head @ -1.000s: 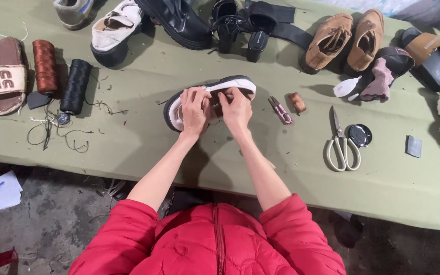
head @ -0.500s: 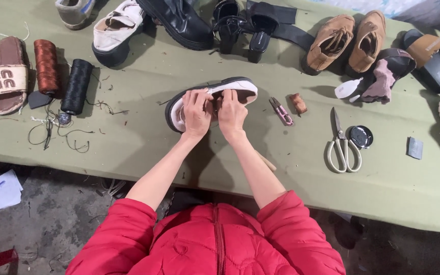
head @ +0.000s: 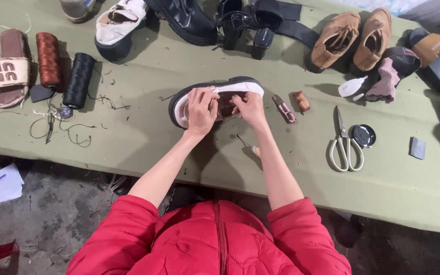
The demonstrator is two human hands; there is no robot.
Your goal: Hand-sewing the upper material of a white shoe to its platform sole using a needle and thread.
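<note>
Both hands' fingers, left hand [head: 201, 109] and right hand [head: 249, 108], clamp a shoe [head: 240, 87] (white-edged).

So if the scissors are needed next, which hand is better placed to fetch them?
Probably the right hand. The scissors lie on the table to its right, nothing between them. The left hand grips the shoe farther away and would have to cross over.

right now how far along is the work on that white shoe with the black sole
Midway, it seems. Both hands, left hand and right hand, press on the white shoe lying on its side. The awl and scissors lie set down and thread spools sit unused, so any stitching isn't visibly underway.
</note>
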